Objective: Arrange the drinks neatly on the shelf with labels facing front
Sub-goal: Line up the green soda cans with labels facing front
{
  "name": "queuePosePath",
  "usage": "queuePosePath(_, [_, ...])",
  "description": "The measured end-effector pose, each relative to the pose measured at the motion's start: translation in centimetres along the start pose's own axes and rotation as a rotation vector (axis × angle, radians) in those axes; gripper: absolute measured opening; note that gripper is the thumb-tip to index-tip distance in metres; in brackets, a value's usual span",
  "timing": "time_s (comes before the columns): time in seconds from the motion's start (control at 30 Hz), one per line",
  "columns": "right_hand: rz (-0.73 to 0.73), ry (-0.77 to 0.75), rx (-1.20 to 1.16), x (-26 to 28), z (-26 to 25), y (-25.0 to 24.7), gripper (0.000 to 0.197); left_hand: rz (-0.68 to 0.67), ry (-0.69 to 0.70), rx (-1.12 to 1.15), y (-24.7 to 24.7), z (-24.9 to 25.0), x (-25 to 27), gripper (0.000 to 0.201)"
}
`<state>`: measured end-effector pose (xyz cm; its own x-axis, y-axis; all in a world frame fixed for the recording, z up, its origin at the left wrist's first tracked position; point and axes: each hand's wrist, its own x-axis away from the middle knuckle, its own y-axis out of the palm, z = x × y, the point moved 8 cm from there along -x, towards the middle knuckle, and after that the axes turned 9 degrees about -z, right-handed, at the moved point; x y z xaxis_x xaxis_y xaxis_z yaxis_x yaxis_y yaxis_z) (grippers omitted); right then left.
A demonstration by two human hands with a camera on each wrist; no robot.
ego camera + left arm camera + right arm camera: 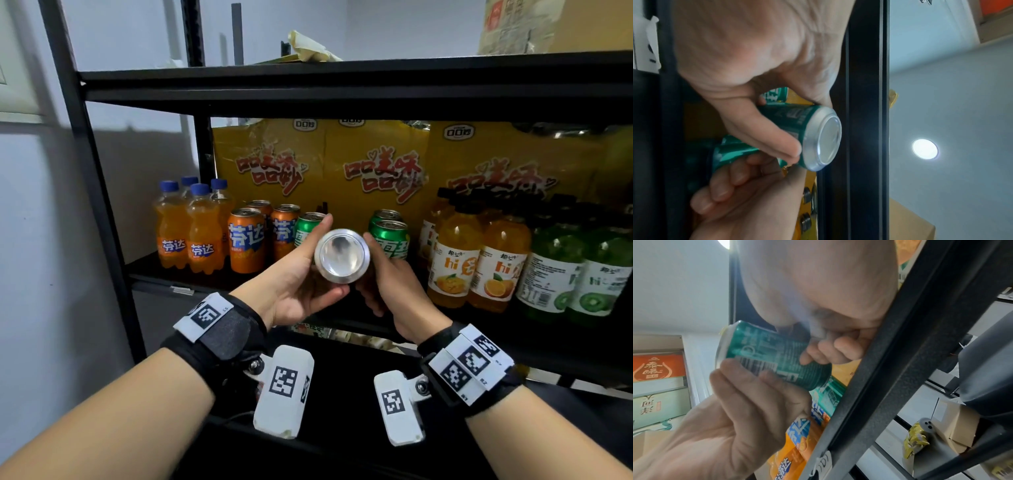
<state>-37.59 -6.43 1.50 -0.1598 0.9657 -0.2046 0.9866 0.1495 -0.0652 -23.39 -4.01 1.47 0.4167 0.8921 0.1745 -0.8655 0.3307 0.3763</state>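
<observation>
A green can point(342, 255) lies on its side in front of the middle shelf point(161, 274), its silver bottom toward me. My left hand point(311, 260) grips it from the left, thumb beneath and a finger over the top. My right hand point(376, 270) holds it from the right with curled fingers. The left wrist view shows the can point(797, 128) under my left thumb point(766, 129). In the right wrist view the can's barcode side point(772, 356) faces the camera. Green cans stand on the shelf at left point(308, 228) and right point(388, 236) of the held one.
Left on the shelf stand orange Fanta bottles point(186, 233) and orange Fanta cans point(246, 240). Orange juice bottles point(476, 260) and green kiwi bottles point(575, 274) stand at right. Yellow cartons point(373, 171) line the back. The upper shelf board point(342, 85) hangs above.
</observation>
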Motion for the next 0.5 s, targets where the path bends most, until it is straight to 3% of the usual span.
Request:
queuePosePath(0.17, [-0.035,0.081,0.060,0.4,-0.3,-0.8,0.071,0.016,0.007,-0.021,0.6,0.1,-0.5,0.068])
queuePosePath(0.27, [-0.069,0.106,0.082,0.6,-0.6,-1.0,0.077,0.022,0.085,-0.171,0.8,0.7,-0.1,0.061])
queuePosePath(0.33, [-0.072,0.071,0.060,0.6,-1.3,-1.3,0.085,0.012,0.169,-0.292,1.0,1.1,0.2,0.063])
queuePosePath(0.43, [-0.120,-0.071,0.051,0.9,-3.4,-0.8,0.080,-0.008,0.309,-0.379,0.9,1.7,0.7,0.065])
queuePosePath(0.5, [-0.108,-0.125,0.148,1.3,-4.4,-0.7,0.100,-0.027,0.419,-0.429,0.6,2.2,1.1,0.064])
